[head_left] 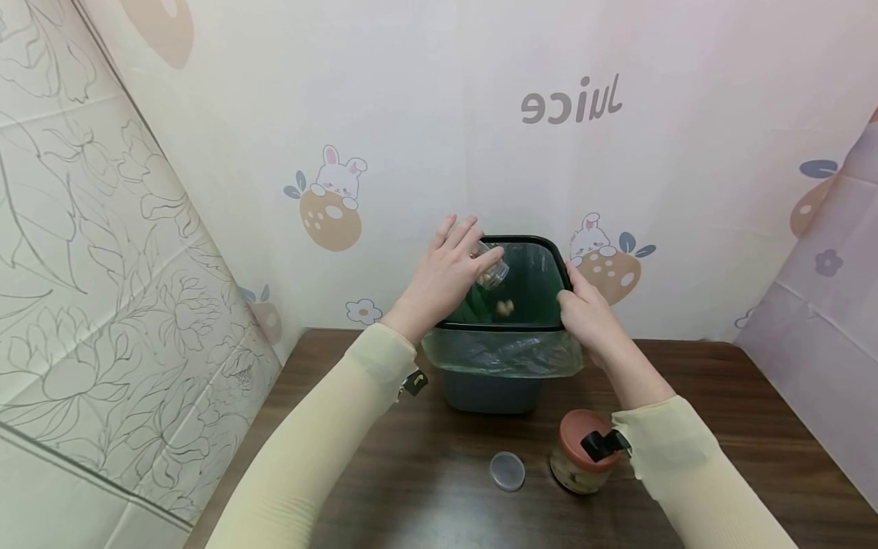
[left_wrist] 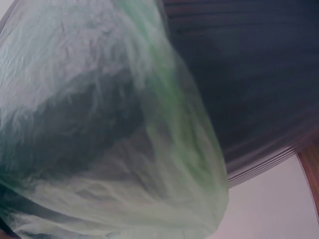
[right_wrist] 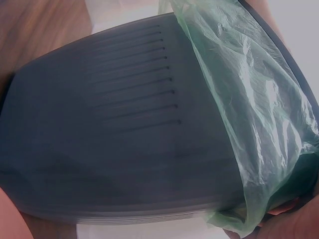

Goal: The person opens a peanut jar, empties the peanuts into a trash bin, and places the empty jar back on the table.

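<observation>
My left hand (head_left: 446, 271) holds a small clear jar (head_left: 497, 276), tilted mouth-down over the opening of a dark grey trash bin (head_left: 491, 393). A few blurred tan pieces (head_left: 504, 308) show beneath its mouth, inside the bin's opening. Green translucent trash bag (head_left: 507, 357) lines the bin and folds over its black rim (head_left: 528, 239). On the right side of that rim, my right hand (head_left: 588, 309) grips with curled fingers. Both wrist views are filled by the ribbed bin wall (right_wrist: 99, 129) and the bag's overhang (left_wrist: 164, 164).
On the brown wooden table (head_left: 405, 488) a round clear lid (head_left: 507, 471) lies flat in front of the bin. Beside it, partly under my right wrist, stands a jar with a reddish lid (head_left: 581, 427) and pale contents. A printed curtain (head_left: 439, 114) hangs behind the bin.
</observation>
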Motion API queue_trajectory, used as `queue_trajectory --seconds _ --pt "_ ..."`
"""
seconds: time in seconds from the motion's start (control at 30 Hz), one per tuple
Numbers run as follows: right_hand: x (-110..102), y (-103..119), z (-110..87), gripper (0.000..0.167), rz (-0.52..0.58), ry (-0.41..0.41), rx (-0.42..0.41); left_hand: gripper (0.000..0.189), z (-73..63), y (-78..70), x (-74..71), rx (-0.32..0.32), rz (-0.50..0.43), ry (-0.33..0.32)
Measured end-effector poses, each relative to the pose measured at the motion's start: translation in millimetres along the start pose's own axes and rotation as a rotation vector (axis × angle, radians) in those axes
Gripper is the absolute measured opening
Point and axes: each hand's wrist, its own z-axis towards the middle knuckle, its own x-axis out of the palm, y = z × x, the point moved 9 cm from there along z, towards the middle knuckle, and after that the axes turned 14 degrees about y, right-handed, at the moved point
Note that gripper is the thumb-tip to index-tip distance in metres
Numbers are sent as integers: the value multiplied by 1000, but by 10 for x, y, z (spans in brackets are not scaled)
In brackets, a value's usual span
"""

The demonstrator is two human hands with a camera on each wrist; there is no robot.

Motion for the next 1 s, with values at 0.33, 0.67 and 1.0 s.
queue_trajectory --seconds 0.33,0.67,1.0 --pt "-11 -16 19 69 -7 -3 9 60 17 -2 17 18 28 12" --pt "-22 -33 30 70 -10 -3 22 58 22 -18 -6 33 58 -11" --pt "-18 -19 23 70 -10 -1 16 43 26 -33 -38 82 64 -53"
